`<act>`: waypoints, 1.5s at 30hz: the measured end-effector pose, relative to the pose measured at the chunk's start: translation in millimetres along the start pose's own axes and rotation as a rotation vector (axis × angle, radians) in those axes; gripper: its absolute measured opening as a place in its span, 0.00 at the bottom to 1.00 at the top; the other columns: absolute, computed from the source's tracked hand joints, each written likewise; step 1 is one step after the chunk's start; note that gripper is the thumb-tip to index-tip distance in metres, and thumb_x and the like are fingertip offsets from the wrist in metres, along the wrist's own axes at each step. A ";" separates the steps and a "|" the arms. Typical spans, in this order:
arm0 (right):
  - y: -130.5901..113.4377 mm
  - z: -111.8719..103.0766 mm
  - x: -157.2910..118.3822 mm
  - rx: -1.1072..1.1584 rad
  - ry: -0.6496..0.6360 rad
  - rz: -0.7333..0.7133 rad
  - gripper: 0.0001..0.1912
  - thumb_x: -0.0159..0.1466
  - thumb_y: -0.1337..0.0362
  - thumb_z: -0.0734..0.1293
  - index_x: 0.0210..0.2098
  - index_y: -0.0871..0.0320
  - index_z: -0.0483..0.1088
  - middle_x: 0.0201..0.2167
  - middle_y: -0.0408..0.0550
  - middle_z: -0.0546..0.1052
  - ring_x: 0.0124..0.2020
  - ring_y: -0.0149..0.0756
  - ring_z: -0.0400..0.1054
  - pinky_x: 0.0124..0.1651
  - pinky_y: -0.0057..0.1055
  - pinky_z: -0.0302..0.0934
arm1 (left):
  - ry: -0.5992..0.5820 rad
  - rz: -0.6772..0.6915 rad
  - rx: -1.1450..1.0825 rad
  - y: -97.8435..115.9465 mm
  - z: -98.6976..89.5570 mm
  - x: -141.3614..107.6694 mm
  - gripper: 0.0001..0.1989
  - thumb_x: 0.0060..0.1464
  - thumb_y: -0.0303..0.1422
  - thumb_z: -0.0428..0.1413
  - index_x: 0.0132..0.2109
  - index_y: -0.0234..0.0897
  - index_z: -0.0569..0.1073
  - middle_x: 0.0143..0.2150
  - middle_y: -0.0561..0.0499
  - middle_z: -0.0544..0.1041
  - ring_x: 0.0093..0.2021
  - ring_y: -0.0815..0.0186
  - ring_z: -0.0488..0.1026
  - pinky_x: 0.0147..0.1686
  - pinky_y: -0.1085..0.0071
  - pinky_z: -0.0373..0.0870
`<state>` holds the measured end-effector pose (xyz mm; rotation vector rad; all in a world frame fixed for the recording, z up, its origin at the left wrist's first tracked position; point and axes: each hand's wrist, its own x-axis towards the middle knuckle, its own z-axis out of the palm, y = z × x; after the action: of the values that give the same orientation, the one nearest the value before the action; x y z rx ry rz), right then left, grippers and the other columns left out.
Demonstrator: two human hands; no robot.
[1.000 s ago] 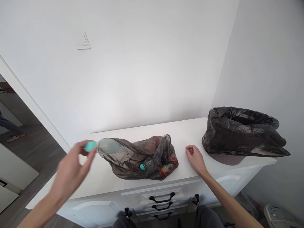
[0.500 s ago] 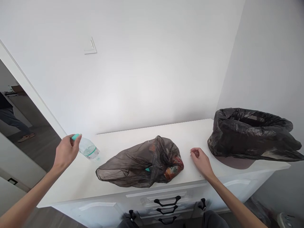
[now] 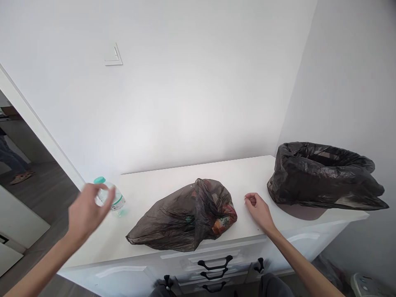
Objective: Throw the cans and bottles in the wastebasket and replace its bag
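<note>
My left hand (image 3: 89, 208) is just in front of a clear plastic bottle (image 3: 119, 202) with a teal cap, standing upright at the left end of the white cabinet top (image 3: 148, 181). Its thumb and forefinger are spread, slightly blurred, with nothing between them. My right hand (image 3: 258, 210) rests on the cabinet top with its fingers curled in; I see nothing in them. Between my hands lies a thin black plastic bag (image 3: 173, 218), filled and see-through. A red and orange package (image 3: 224, 218) shows at its right end, and something teal shows faintly inside.
A brownish bin (image 3: 301, 210) lined with a black bag (image 3: 315, 177) stands on the right end. Below the front edge are drawers with black handles (image 3: 215, 264). Behind is a white wall with a switch (image 3: 114, 55). Another person's legs (image 3: 12, 156) show through the doorway at left.
My left hand has let go of the bottle's cap and drawn back towards me, its fingers opening. The bag's left end has sagged flatter. My right hand stays in place; the view has shifted slightly.
</note>
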<state>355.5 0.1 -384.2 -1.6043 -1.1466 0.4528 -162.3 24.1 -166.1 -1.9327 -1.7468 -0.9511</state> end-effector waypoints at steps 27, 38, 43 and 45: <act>-3.3 -2.5 -0.7 -0.007 0.005 -0.045 0.11 0.62 0.56 0.61 0.38 0.54 0.69 0.38 0.49 0.79 0.39 0.43 0.74 0.47 0.39 0.65 | -0.513 0.401 -0.069 151.9 125.9 -83.1 0.20 0.64 0.32 0.51 0.61 0.36 0.67 0.61 0.37 0.73 0.60 0.46 0.68 0.55 0.50 0.66; -4.2 -3.8 -0.1 0.001 -0.010 -0.051 0.10 0.62 0.56 0.61 0.37 0.53 0.69 0.38 0.50 0.80 0.40 0.44 0.74 0.46 0.39 0.65 | -0.573 0.460 -0.190 136.6 82.9 -74.0 0.16 0.68 0.43 0.48 0.53 0.40 0.72 0.49 0.44 0.79 0.48 0.54 0.77 0.47 0.60 0.72; -4.2 -4.1 -1.1 0.004 -0.021 -0.028 0.12 0.60 0.55 0.62 0.38 0.54 0.70 0.38 0.50 0.80 0.40 0.43 0.74 0.48 0.39 0.65 | -0.436 0.083 -0.357 85.8 -2.3 -72.0 0.25 0.63 0.55 0.49 0.52 0.42 0.73 0.44 0.49 0.81 0.40 0.60 0.77 0.35 0.70 0.72; -4.2 -4.5 -1.8 0.010 -0.014 -0.018 0.13 0.60 0.54 0.62 0.38 0.54 0.70 0.38 0.50 0.80 0.40 0.44 0.74 0.48 0.40 0.65 | -0.312 -0.096 -0.303 54.3 -35.7 -66.2 0.30 0.58 0.61 0.51 0.52 0.42 0.74 0.44 0.50 0.81 0.39 0.61 0.77 0.35 0.71 0.71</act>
<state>356.2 -3.9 -379.2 -1.5832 -1.1668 0.4575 -118.4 -56.8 -177.4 -2.3105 -1.9755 -1.0439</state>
